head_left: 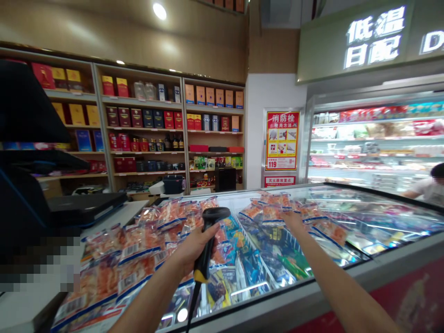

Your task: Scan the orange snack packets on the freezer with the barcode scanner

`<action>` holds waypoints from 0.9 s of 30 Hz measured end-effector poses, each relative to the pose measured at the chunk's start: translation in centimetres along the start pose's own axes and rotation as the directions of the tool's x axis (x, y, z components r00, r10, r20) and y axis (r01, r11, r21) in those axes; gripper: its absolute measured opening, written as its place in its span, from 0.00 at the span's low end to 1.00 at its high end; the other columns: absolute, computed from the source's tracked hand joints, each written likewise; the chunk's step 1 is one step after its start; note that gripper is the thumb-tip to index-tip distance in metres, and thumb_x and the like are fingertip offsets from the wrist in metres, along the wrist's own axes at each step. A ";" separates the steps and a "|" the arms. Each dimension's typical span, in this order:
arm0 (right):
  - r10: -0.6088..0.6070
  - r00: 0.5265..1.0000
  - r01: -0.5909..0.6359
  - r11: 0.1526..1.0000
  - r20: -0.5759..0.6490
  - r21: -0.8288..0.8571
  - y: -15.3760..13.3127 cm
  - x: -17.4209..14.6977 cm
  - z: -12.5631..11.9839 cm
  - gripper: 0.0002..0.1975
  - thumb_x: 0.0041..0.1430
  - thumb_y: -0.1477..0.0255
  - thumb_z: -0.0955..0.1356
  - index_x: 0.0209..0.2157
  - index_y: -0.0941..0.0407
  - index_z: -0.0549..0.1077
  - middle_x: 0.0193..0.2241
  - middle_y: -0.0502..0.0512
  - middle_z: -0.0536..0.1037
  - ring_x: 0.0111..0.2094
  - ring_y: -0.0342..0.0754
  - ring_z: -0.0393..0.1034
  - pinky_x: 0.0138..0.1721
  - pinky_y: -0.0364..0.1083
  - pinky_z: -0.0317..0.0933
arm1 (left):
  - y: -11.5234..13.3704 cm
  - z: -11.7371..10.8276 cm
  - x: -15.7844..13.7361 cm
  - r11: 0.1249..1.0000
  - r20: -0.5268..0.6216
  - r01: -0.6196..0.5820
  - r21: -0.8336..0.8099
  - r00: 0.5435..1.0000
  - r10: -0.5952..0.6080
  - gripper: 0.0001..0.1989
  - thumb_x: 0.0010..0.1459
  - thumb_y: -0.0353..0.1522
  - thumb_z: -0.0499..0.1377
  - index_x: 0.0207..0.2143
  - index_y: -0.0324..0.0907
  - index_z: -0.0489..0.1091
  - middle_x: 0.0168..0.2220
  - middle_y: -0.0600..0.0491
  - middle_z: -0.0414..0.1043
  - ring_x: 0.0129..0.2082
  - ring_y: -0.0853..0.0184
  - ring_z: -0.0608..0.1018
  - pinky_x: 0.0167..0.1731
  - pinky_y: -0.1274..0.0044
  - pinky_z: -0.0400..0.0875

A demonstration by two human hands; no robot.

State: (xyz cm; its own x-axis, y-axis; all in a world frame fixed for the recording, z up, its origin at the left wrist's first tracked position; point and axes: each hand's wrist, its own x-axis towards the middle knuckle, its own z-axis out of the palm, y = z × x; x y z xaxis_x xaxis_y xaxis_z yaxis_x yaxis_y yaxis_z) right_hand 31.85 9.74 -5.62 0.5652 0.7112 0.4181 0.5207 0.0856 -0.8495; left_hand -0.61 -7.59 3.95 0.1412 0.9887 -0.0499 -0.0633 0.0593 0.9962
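A black and yellow barcode scanner [211, 236] is wrapped in the fingers of my left hand [194, 249], its head upward and its cord hanging down. My right hand [293, 222] reaches forward over the freezer. Its fingers look closed on the edge of a clear packet of orange-brown food [272, 214], though the fingertips are partly hidden. Many similar packets [138, 245], blue-edged and some with barcodes, lie in a heap on the freezer's glass lid to the left. A smaller group lies around my right hand, with one packet [331, 231] further right.
Under the glass of the chest freezer [239, 307] lie bagged goods and wire dividers. A counter [65, 263] with a dark checkout machine [27, 185] stands at left. Boxed goods fill the shelves [145, 125] behind. At far right, a person [430, 187] is beside a lit refrigerated display [378, 138].
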 end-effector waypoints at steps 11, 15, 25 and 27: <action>-0.051 0.998 0.062 0.959 -0.048 0.278 -9.0 -5.2 6.0 0.09 0.39 0.68 0.63 0.22 0.60 0.69 0.21 0.57 0.74 0.24 0.47 0.66 0.27 0.43 0.56 | 0.5 -0.9 -2.3 0.999 -0.014 0.043 -0.015 0.999 -0.043 0.17 0.42 0.44 0.57 0.24 0.41 0.55 0.15 0.61 0.62 0.14 0.77 0.65 0.16 0.83 0.58; -0.061 0.998 0.064 0.957 -0.021 0.281 -10.2 -5.8 7.0 0.09 0.39 0.68 0.63 0.22 0.60 0.69 0.22 0.57 0.74 0.24 0.47 0.66 0.27 0.42 0.56 | 0.8 -1.3 -2.8 0.997 -0.018 0.074 -0.014 0.997 -0.074 0.16 0.43 0.42 0.57 0.24 0.41 0.55 0.14 0.61 0.62 0.13 0.77 0.64 0.16 0.83 0.58; -0.074 0.996 0.062 0.972 0.043 0.227 -12.1 -6.9 9.1 0.08 0.42 0.69 0.63 0.23 0.59 0.69 0.23 0.56 0.74 0.24 0.45 0.66 0.27 0.41 0.56 | 0.8 -2.7 -2.5 1.000 -0.024 0.028 -0.011 0.999 -0.028 0.16 0.42 0.43 0.57 0.23 0.41 0.56 0.15 0.60 0.61 0.13 0.77 0.65 0.14 0.83 0.58; -0.091 0.995 0.076 0.965 0.048 0.249 -12.7 -7.3 9.7 0.08 0.42 0.69 0.63 0.23 0.59 0.69 0.23 0.56 0.74 0.25 0.45 0.66 0.27 0.40 0.56 | 1.0 -3.3 -2.5 1.000 -0.044 0.001 -0.020 0.999 -0.002 0.16 0.43 0.43 0.57 0.23 0.40 0.57 0.15 0.60 0.62 0.13 0.77 0.65 0.14 0.83 0.59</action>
State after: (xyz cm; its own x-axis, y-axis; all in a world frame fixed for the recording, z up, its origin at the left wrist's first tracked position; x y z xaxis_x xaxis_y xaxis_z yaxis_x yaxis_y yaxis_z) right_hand 14.95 10.22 -1.01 0.4843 0.7329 0.4779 0.3865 0.3108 -0.8683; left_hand -4.30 -9.54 4.88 0.0973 0.9937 -0.0548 -0.0831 0.0630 0.9945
